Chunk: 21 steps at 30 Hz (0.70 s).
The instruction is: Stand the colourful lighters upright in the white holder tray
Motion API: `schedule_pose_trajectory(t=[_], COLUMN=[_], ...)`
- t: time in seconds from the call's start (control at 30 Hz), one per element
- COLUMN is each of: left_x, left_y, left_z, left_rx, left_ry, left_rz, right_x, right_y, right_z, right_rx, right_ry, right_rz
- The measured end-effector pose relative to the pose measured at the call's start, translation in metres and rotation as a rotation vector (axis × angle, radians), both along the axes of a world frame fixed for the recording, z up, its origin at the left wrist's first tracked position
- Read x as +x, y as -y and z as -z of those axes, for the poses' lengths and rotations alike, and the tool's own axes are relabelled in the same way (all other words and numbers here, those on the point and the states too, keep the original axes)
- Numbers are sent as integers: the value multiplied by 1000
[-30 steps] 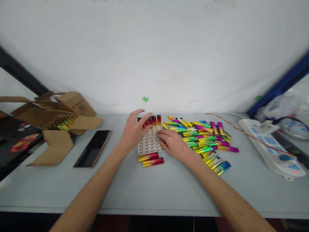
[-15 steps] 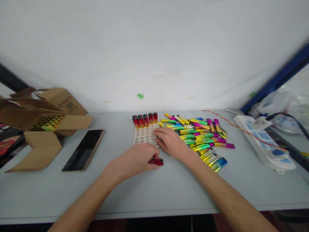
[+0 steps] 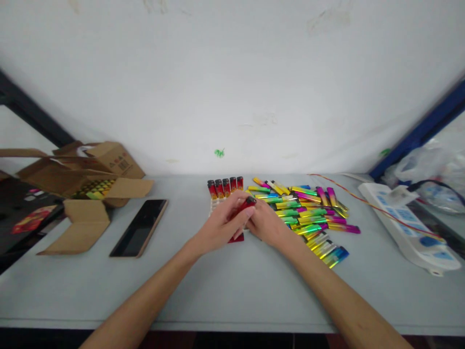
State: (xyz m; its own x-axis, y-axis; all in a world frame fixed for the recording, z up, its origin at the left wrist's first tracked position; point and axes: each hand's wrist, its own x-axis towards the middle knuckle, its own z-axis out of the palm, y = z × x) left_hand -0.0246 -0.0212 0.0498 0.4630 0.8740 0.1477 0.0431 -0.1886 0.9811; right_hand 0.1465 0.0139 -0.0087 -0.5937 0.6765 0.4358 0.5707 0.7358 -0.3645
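My left hand (image 3: 220,227) is closed on a red-and-gold lighter (image 3: 246,205), raised just over the white slotted tray (image 3: 212,207). Five red lighters (image 3: 225,187) stand upright in the tray's far row. My right hand (image 3: 266,222) rests against the tray's right side, fingers curled beside the left hand; whether it holds anything is hidden. Another red lighter (image 3: 237,238) lies on the table under my left hand. A heap of colourful lighters (image 3: 308,213) is spread out to the right of the tray.
A black phone (image 3: 140,227) lies flat left of the tray. An open cardboard box (image 3: 82,182) with more lighters sits at far left. A white power strip (image 3: 410,225) and red-yellow wire (image 3: 341,190) lie at right, beside plastic bags (image 3: 432,169).
My left hand went from the tray's far row down to the two loose red lighters, picked one up and lifted it over the tray. The right hand stayed by the tray.
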Motion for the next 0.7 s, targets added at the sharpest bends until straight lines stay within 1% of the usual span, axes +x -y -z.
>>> schedule_pose_trajectory(t=[0.1,0.23,0.33,0.43,0.53,0.7], left_x=[4,6,5,4,4,5], left_y=[-7,-15,-16,-16,-16,-18], left_z=[10,12,10,10,13,17], left_rx=[-139,-285,-323,-407,-469,-449], left_ry=[141,265,271,270,245,221], left_rz=[-25,-71,-53,-35,-88,-169], right_x=[-1,-1,-2,-1,-1,-1], right_y=[0,0,0,1,1,1], right_z=[-1,-4,-5,-5,-2,1], right_rx=[21,28,19,6,4,21], right_ry=[36,68,71,71,59,47], right_rz=[15,8,0,16,22,27])
